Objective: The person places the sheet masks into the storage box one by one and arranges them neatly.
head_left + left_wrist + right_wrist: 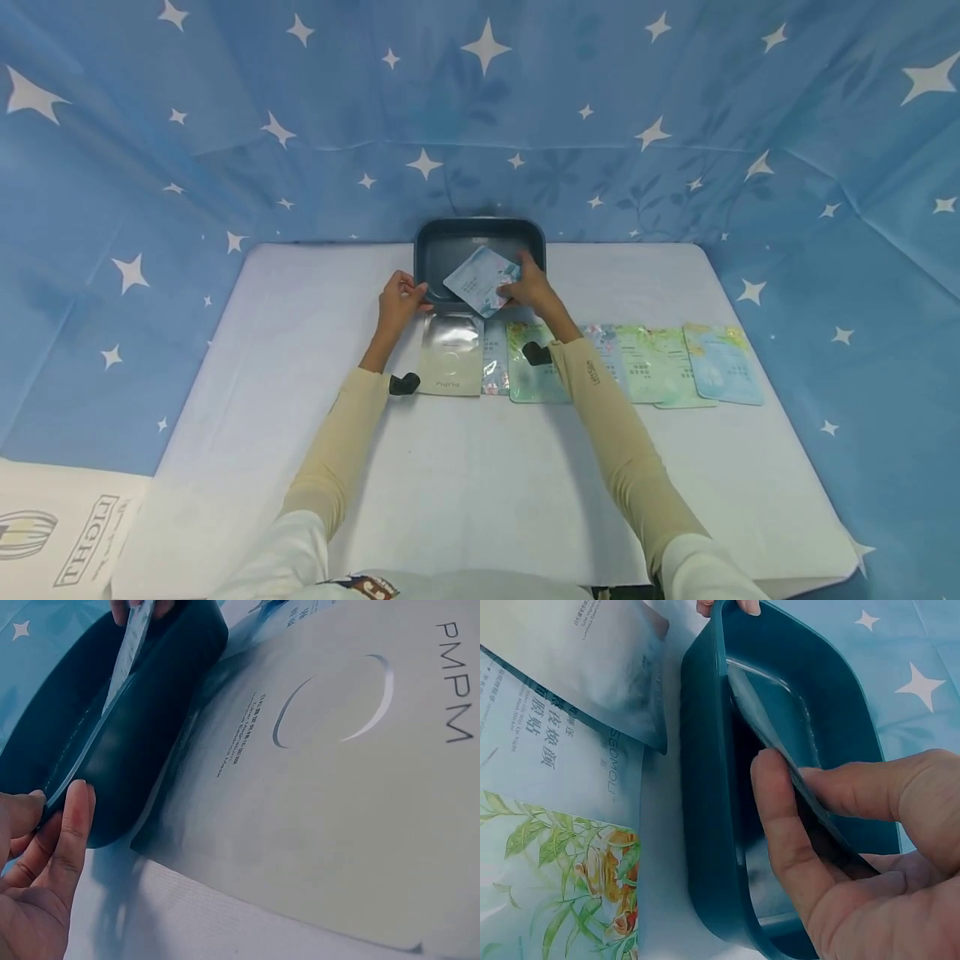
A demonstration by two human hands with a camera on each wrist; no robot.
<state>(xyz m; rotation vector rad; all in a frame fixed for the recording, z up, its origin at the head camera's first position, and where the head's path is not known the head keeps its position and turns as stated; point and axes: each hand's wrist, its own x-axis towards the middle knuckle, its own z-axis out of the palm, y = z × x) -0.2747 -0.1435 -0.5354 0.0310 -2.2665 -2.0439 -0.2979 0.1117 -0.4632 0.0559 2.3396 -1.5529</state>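
Note:
A dark teal rectangular bin (pixel 442 242) stands at the table's back edge. My left hand (pixel 397 302) pinches its front left rim between thumb and fingers, as the left wrist view shows. My right hand (pixel 534 290) holds a light blue sheet mask packet (pixel 478 279) by one edge, thumb on one face and fingers on the other. The packet is tilted, its far end down inside the bin in the right wrist view. Just in front of the bin lies a cream and silver PMPM packet (pixel 315 810), partly over another mask packet (pixel 562 735).
More flat mask packets overlap in a row to the right: a green one (pixel 536 383), light green ones (pixel 641 367) and a blue one (pixel 723 371). My right forearm crosses above the row. Behind the white table (pixel 465 483) hangs a blue star-patterned cloth (pixel 337 100).

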